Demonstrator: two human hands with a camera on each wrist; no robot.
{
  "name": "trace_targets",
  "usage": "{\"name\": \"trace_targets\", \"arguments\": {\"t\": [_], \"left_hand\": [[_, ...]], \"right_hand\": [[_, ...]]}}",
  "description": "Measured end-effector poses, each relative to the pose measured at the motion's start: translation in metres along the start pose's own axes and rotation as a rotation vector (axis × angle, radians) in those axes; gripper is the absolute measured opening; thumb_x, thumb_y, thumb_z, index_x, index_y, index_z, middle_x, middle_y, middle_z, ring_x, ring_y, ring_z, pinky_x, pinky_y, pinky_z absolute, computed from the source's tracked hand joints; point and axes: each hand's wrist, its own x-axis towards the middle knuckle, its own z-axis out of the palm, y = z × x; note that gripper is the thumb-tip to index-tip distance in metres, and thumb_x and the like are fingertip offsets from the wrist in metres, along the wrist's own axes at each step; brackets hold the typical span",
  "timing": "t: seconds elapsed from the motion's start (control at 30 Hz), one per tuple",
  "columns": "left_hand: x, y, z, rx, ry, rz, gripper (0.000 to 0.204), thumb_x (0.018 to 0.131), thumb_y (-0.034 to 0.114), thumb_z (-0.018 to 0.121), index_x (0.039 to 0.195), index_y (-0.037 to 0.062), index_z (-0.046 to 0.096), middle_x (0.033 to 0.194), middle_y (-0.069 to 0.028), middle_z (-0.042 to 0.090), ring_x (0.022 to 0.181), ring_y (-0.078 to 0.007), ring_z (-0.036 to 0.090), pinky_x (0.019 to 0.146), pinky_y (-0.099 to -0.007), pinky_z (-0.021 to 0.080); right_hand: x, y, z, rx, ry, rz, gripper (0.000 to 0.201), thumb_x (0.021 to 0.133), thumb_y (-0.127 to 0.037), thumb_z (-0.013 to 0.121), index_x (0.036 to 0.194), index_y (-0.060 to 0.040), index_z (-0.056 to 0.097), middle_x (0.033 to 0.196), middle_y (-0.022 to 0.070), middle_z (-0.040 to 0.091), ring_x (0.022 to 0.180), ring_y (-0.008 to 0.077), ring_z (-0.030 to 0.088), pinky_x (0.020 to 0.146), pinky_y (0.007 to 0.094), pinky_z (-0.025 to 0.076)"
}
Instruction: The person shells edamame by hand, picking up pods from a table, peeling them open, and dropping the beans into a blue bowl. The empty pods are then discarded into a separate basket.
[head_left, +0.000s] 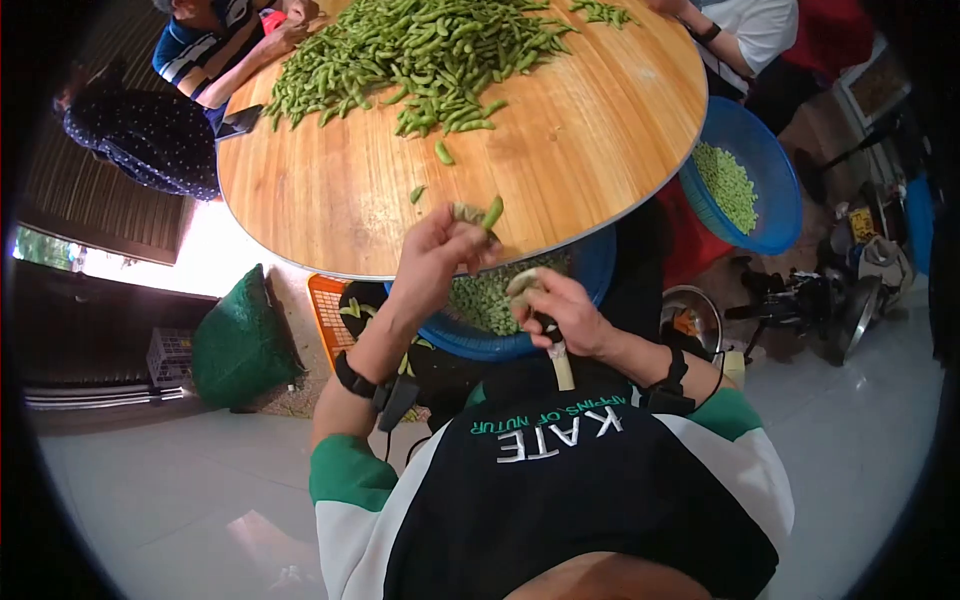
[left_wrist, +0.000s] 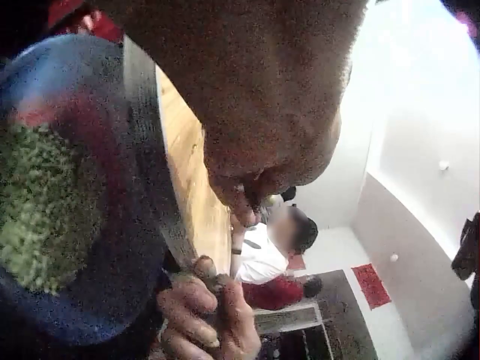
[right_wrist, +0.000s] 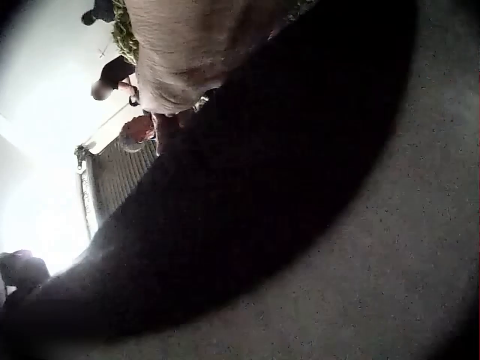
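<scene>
My left hand pinches a green bean pod between thumb and fingers, just over the table's near edge. A pale cover wraps one of its digits. To the right and a little nearer me, my right hand has curled fingers, also with a pale cover on a digit. From under it sticks a short, narrow tool with a dark upper part and a pale end. In the left wrist view the right hand shows its bent fingers. Below both hands, a blue basin holds shelled green beans.
A large pile of pods covers the far part of the round wooden table; several loose ones lie nearer. Another blue basin of beans stands right. An orange basket and green sack are left. Other people sit around the table.
</scene>
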Motion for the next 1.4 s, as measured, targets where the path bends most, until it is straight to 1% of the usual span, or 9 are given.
{"name": "trace_targets", "arguments": {"t": [0.1, 0.2, 0.33, 0.57, 0.77, 0.97, 1.03, 1.23, 1.4], "left_hand": [[-0.022, -0.005, 0.006, -0.132, -0.111, -0.074, 0.014, 0.091, 0.007, 0.056, 0.103, -0.0003, 0.054, 0.081, -0.007, 0.067, 0.069, -0.0088, 0.059, 0.065, -0.0215, 0.044], [-0.039, -0.004, 0.014, -0.136, -0.123, -0.085, 0.019, 0.091, 0.008, 0.056, 0.108, -0.0021, 0.055, 0.081, -0.0056, 0.067, 0.069, -0.0086, 0.059, 0.063, -0.0212, 0.044], [-0.043, -0.021, 0.014, -0.128, -0.069, -0.063, 0.018, 0.091, 0.008, 0.058, 0.106, -0.0015, 0.059, 0.078, -0.0034, 0.066, 0.066, -0.0065, 0.058, 0.055, -0.0182, 0.042], [-0.047, -0.036, 0.017, -0.054, 0.023, -0.118, 0.014, 0.092, 0.008, 0.058, 0.102, -0.0007, 0.06, 0.081, -0.0018, 0.065, 0.069, -0.0053, 0.059, 0.059, -0.0175, 0.046], [-0.047, -0.043, 0.024, -0.101, 0.024, 0.012, 0.009, 0.092, 0.007, 0.057, 0.093, -0.0018, 0.057, 0.079, -0.0036, 0.063, 0.066, -0.0057, 0.056, 0.057, -0.0203, 0.045], [-0.052, -0.047, 0.023, 0.272, 0.139, 0.261, 0.006, 0.091, 0.005, 0.057, 0.092, -0.0011, 0.058, 0.077, -0.0008, 0.06, 0.064, -0.0047, 0.054, 0.059, -0.0192, 0.045], [-0.047, -0.056, 0.017, -0.119, 0.018, 0.047, 0.013, 0.091, 0.007, 0.058, 0.1, -0.0021, 0.06, 0.081, -0.003, 0.063, 0.064, -0.0061, 0.055, 0.058, -0.0194, 0.045], [-0.038, -0.058, 0.016, -0.384, -0.031, -0.036, 0.014, 0.088, 0.006, 0.059, 0.1, -0.0016, 0.061, 0.079, -0.0016, 0.061, 0.057, -0.0056, 0.049, 0.053, -0.0177, 0.039], [-0.044, -0.054, 0.018, -0.604, -0.144, -0.135, 0.012, 0.088, 0.005, 0.059, 0.099, 0.0, 0.061, 0.081, -0.0024, 0.061, 0.054, -0.0049, 0.046, 0.051, -0.0183, 0.037]], "right_hand": [[-0.01, 0.0, 0.006, 0.011, -0.042, 0.036, 0.021, 0.096, -0.015, 0.045, 0.113, -0.0029, 0.048, 0.083, 0.0067, 0.054, 0.058, 0.008, 0.046, 0.043, 0.0211, 0.04], [-0.005, -0.013, 0.007, -0.043, 0.044, -0.05, 0.026, 0.097, -0.016, 0.043, 0.12, -0.0031, 0.047, 0.083, 0.0064, 0.054, 0.058, 0.0075, 0.046, 0.042, 0.0201, 0.039], [0.001, -0.017, 0.005, 0.056, -0.013, -0.049, 0.034, 0.097, -0.016, 0.042, 0.129, -0.0035, 0.042, 0.084, 0.0058, 0.054, 0.059, 0.0066, 0.045, 0.043, 0.0188, 0.038], [0.0, -0.02, 0.008, 0.112, -0.155, 0.029, 0.032, 0.099, -0.017, 0.042, 0.127, -0.0032, 0.043, 0.084, 0.006, 0.055, 0.06, 0.0068, 0.045, 0.045, 0.0181, 0.039], [0.001, -0.021, 0.01, 0.135, -0.148, 0.022, 0.033, 0.099, -0.018, 0.043, 0.128, -0.0033, 0.043, 0.085, 0.0057, 0.056, 0.058, 0.0064, 0.044, 0.044, 0.0173, 0.038], [0.003, -0.016, 0.009, 0.111, -0.101, 0.007, 0.031, 0.097, -0.016, 0.046, 0.126, -0.0024, 0.048, 0.083, 0.0046, 0.056, 0.055, 0.0058, 0.044, 0.042, 0.0166, 0.037], [0.003, -0.016, 0.008, 0.103, -0.093, 0.019, 0.031, 0.097, -0.015, 0.047, 0.124, -0.002, 0.05, 0.082, 0.0041, 0.056, 0.054, 0.0055, 0.043, 0.042, 0.0165, 0.036], [0.006, -0.023, 0.005, 0.028, -0.078, 0.008, 0.029, 0.096, -0.014, 0.048, 0.121, 0.0003, 0.053, 0.08, 0.0037, 0.056, 0.052, 0.0053, 0.043, 0.041, 0.0169, 0.035], [0.009, -0.021, -0.014, 0.205, -0.268, 0.105, 0.03, 0.094, -0.012, 0.049, 0.121, 0.0005, 0.052, 0.079, 0.0051, 0.057, 0.05, 0.0061, 0.041, 0.039, 0.0177, 0.034]]}}
